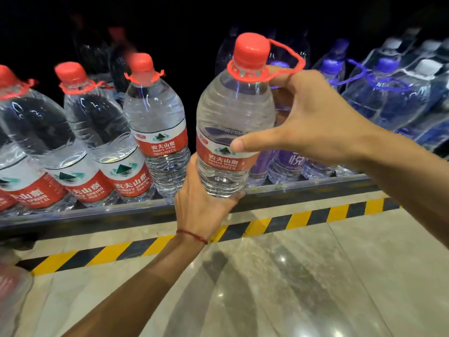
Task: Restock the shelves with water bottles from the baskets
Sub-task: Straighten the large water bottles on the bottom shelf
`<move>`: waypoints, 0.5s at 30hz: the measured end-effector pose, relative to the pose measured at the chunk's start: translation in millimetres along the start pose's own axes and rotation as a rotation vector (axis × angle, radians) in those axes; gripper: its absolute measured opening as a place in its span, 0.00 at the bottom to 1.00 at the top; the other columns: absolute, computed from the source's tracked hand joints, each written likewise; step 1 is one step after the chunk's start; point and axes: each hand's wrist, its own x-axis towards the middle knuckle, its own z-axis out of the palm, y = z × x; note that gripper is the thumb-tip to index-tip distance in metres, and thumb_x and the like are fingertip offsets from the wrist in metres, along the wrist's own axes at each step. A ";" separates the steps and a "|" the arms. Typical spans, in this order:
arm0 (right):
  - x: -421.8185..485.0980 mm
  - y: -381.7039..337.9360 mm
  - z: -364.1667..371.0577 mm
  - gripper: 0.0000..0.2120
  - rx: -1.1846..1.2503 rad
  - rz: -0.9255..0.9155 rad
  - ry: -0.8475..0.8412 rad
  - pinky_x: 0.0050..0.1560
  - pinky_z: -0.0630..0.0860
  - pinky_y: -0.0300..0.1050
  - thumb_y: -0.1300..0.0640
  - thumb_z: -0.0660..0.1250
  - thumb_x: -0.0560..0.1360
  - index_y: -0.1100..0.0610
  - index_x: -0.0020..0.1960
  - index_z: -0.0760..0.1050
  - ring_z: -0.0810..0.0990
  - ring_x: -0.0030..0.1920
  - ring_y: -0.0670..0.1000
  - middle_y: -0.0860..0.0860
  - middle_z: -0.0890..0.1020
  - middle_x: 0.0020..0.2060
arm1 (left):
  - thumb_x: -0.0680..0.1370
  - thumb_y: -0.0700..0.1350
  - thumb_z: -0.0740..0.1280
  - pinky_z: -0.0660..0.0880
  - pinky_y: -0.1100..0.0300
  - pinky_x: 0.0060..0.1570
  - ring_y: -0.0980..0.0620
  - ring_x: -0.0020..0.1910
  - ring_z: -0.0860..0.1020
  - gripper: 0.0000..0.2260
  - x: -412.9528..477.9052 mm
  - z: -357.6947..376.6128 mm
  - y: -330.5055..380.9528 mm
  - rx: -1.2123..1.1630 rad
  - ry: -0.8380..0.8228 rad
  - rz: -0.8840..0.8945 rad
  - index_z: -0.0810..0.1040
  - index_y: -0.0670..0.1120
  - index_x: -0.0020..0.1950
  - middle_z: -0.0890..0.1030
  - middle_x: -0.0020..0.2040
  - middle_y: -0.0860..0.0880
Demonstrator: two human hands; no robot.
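Holding one Nongfu Spring water bottle [233, 113] upright in front of the shelf, both hands are busy in the head view. The left-hand grip [204, 207] cups the bottle's base from below, thumb up one side and fingertips [239, 195] curling round the other. The right-hand grip [313, 122] takes the top. Its forefinger is hooked through the red carry loop [292, 58] that hangs from the neck ring, and its thumb [239, 144] presses flat on the red-and-white label. The other fingers sit behind the bottle, seen only through the water. The red cap [251, 51] is on.

The bottle's base hangs about level with the shelf's front rail [97, 212], and I cannot tell whether it touches the shelf. It lines up with the gap between a matching upright bottle [158, 122] on its left and the purple-labelled bottles [286, 164] on its right. Further left, two more red-capped bottles [97, 132] lean toward the rail, label ends forward, and a third is cut off by the frame edge. Far right stand shrink-wrapped packs [401, 93] of clear bottles with white and purple caps.

A red string bracelet [192, 235] circles the left wrist. Below the shelf, yellow-and-black hazard tape [267, 226] runs across the glossy tiled floor [315, 276]. A blurred clear shape with some red [12, 288] sits at the lower left corner, too smeared to name.
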 end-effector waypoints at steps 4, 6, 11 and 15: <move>11.2 -0.7 -3.6 0.28 0.005 -0.014 -0.010 0.63 0.79 0.38 0.61 0.82 0.70 0.54 0.67 0.78 0.83 0.61 0.41 0.45 0.85 0.60 | 0.58 0.59 0.85 0.77 0.51 0.61 0.49 0.61 0.80 0.50 5.3 14.4 0.8 -0.023 0.068 -0.020 0.64 0.55 0.74 0.81 0.63 0.54; 16.3 0.2 -5.2 0.28 -0.013 -0.031 -0.027 0.63 0.78 0.36 0.63 0.82 0.70 0.55 0.67 0.77 0.83 0.61 0.41 0.45 0.85 0.60 | 0.59 0.59 0.85 0.76 0.51 0.62 0.47 0.63 0.79 0.51 8.4 20.9 1.0 -0.030 0.092 -0.025 0.63 0.54 0.75 0.81 0.65 0.52; 28.0 11.1 -5.1 0.31 -0.022 -0.067 -0.035 0.66 0.77 0.40 0.67 0.83 0.68 0.61 0.69 0.77 0.83 0.64 0.44 0.50 0.84 0.63 | 0.60 0.58 0.85 0.71 0.51 0.66 0.44 0.69 0.75 0.56 18.3 36.8 -3.3 -0.041 0.121 -0.082 0.58 0.50 0.80 0.76 0.71 0.47; 35.2 24.3 -1.4 0.32 0.035 -0.054 -0.067 0.67 0.78 0.46 0.71 0.81 0.68 0.65 0.69 0.75 0.83 0.64 0.48 0.54 0.83 0.64 | 0.61 0.58 0.85 0.71 0.49 0.66 0.43 0.70 0.74 0.56 23.6 46.4 -11.0 -0.037 0.137 -0.126 0.57 0.49 0.80 0.75 0.73 0.45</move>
